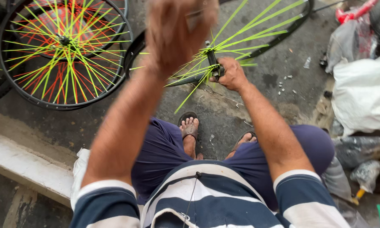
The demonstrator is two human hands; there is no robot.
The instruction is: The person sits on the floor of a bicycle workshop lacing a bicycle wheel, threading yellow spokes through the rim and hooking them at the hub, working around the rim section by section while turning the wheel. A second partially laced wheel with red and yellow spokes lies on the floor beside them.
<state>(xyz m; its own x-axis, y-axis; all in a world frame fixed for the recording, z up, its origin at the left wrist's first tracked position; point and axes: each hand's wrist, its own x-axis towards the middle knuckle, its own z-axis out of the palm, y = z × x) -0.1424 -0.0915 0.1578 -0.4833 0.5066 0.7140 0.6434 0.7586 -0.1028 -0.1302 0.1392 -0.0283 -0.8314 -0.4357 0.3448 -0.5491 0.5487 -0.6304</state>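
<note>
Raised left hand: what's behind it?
Behind the left hand, the black-rimmed wheel with yellow-green spokes continues; the right hand grips its hub. The rim section directly behind is covered.

No labels, signs or screens can be seen here. A few plastic bags are piled at the right: a big white bag [363, 95] is slumped at mid-right, a clear bag [351, 40] is bunched up farther back, and crumpled clear wrappers [363, 162] are dumped nearer, just below the white one.
</note>
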